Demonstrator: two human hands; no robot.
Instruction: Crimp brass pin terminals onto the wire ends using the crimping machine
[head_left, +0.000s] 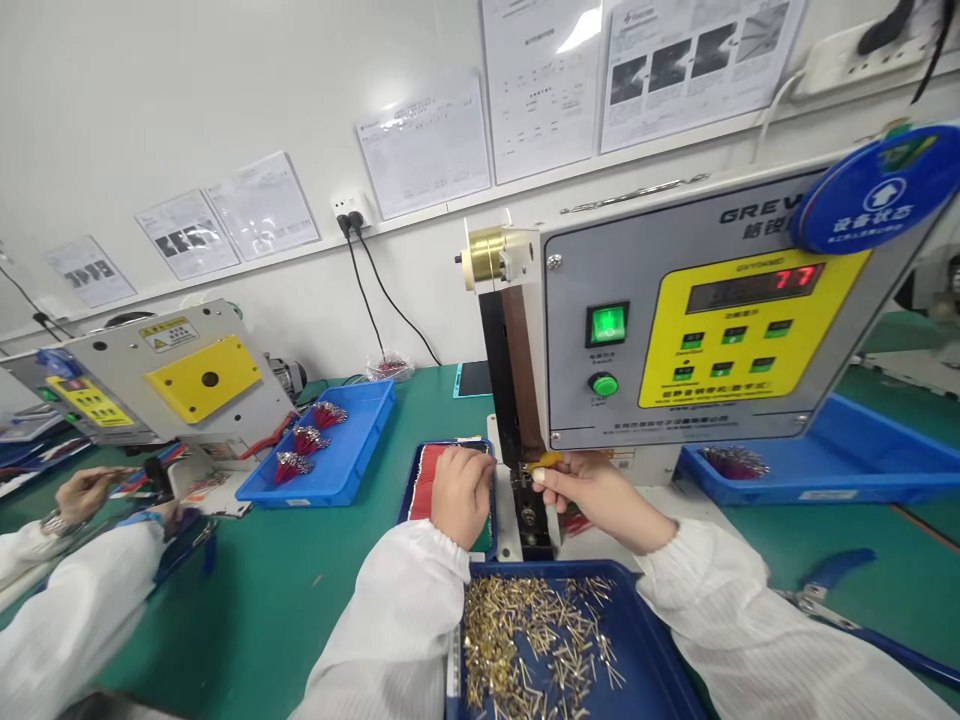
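My right hand (600, 495) is pinched on a small yellow piece (543, 461) held at the press head of the grey machine (675, 330), just under its brown strip. My left hand (461, 495) is curled closed over a small blue tray of red wires (427, 480); what its fingers hold is hidden. Directly below my hands sits a blue tray (645, 640) with several loose brass pins (525, 630). Both my arms wear white sleeves.
The machine's yellow panel reads 77 and a green switch (607, 324) is lit. Blue trays with red wire bundles stand at left (330, 450) and right (825, 470). A co-worker's hand (90, 490) works at a second machine (172, 380) on the left. Blue-handled pliers (832, 580) lie at right.
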